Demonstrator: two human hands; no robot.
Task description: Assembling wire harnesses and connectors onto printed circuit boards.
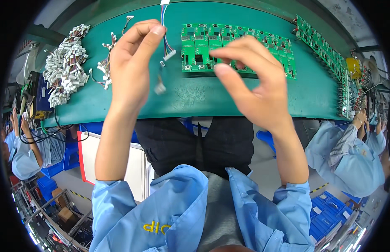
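My left hand point(134, 63) is closed, thumb against fingers, at a thin wire harness point(167, 43) of coloured wires with a white plug at each end. Just below it lies a small white connector point(162, 64), and lower still a short cable with a white plug point(160, 87) is smeared by motion. My right hand point(256, 82) hovers by the near edge of a panel of green circuit boards point(201, 44). Its thumb and fingers are apart, with nothing visible between them. The hand covers part of the panel.
A big heap of white-plugged cables point(67, 65) sits at the left of the green mat point(241, 94), with a few loose cables point(106, 67) nearer my left hand. More green boards point(325, 52) line the right side. Co-workers in blue sit on both sides.
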